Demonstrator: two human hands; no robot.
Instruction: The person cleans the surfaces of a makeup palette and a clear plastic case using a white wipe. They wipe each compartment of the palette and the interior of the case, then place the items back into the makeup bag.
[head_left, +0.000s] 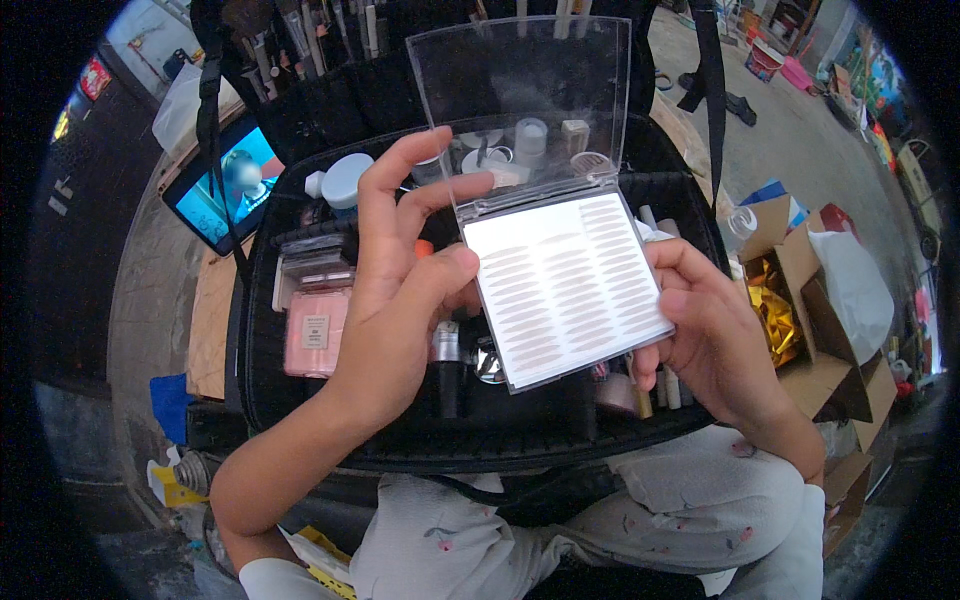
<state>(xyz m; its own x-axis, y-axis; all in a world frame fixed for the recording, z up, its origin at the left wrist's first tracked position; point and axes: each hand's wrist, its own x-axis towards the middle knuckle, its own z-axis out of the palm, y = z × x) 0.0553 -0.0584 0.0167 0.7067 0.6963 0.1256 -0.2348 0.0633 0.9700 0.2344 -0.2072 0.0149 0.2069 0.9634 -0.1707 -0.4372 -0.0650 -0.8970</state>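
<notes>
Between my two hands is a clear plastic case with its lid (525, 82) raised. Inside lies a white sheet of eyelid tape strips (562, 292), slim leaf shapes in three columns. My left hand (397, 292) grips the case's left edge, thumb on the rim and two fingers by the hinge. At the lower right edge my right hand (705, 322) pinches it from the side. Beneath spreads an open black makeup case (525, 420). A pink compact (319, 330) rests in it near my left wrist, and a black tube with a silver collar (450, 375) lies under the held case.
Makeup brushes (311, 37) fill the makeup case's upright lid. A tablet (225, 184) with a lit screen leans at the left. Hanging black straps (709, 97) flank the lid. An open cardboard box (821, 390) with gold foil (772, 315) stands at the right.
</notes>
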